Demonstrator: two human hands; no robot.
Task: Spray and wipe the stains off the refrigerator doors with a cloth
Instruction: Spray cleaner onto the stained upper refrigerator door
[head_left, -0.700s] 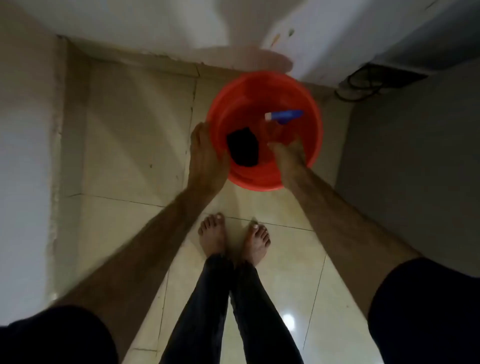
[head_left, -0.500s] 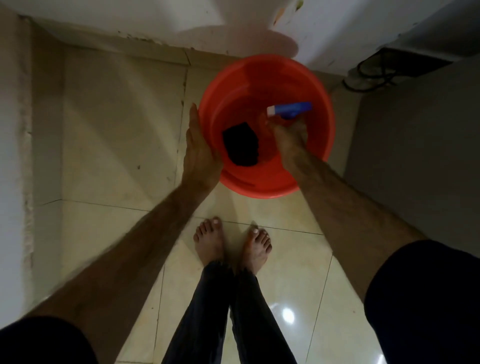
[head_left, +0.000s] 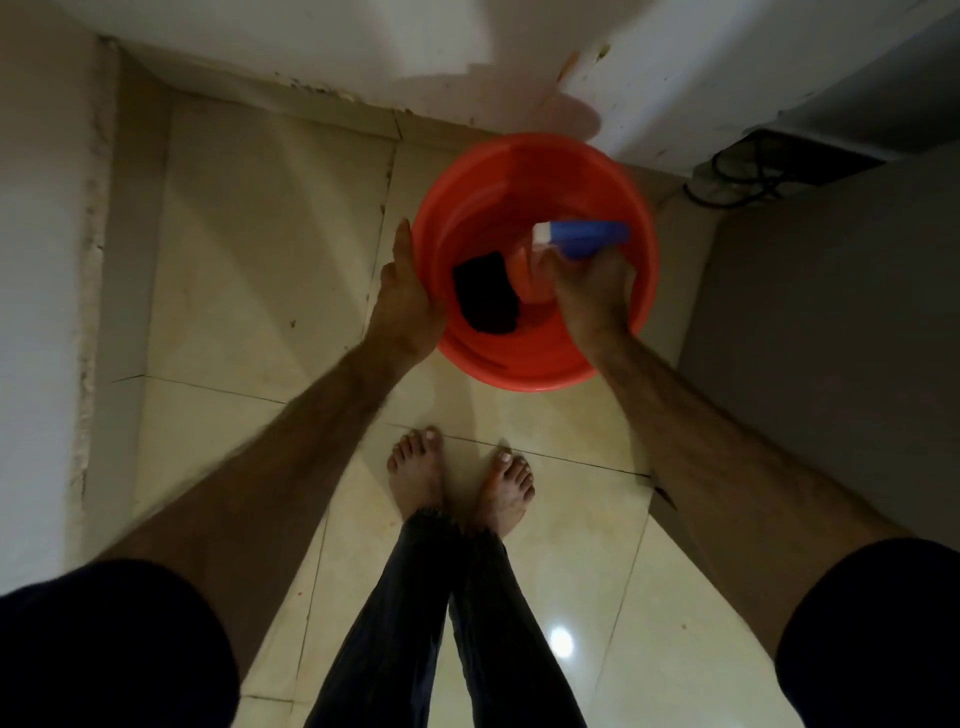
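A red bucket (head_left: 535, 166) is being seen from above, sitting on the shiny tiled floor (head_left: 249, 249) close to a white wall (head_left: 311, 47). The left hand (head_left: 402, 306) is being pressed flat against the outside of the bucket's left wall, with the fingers straight and nothing being held in it. The right hand (head_left: 592, 293) is being reached down into the bucket, and its fingers are being wrapped around a spray bottle (head_left: 582, 239). The bottle's blue and white head is being shown above the hand, pointing to the left, and its orange body is being partly hidden by the fingers. A dark cloth (head_left: 485, 299) is lying inside the bucket on its left side, just beside the bottle and not being touched by either hand. Two bare feet (head_left: 460, 480) are being seen on the floor below the bucket, close together, with dark trouser legs (head_left: 441, 623) above them. A grey refrigerator side (head_left: 831, 364) is being seen at the right, and some black cables (head_left: 743, 176) are lying at its far corner.
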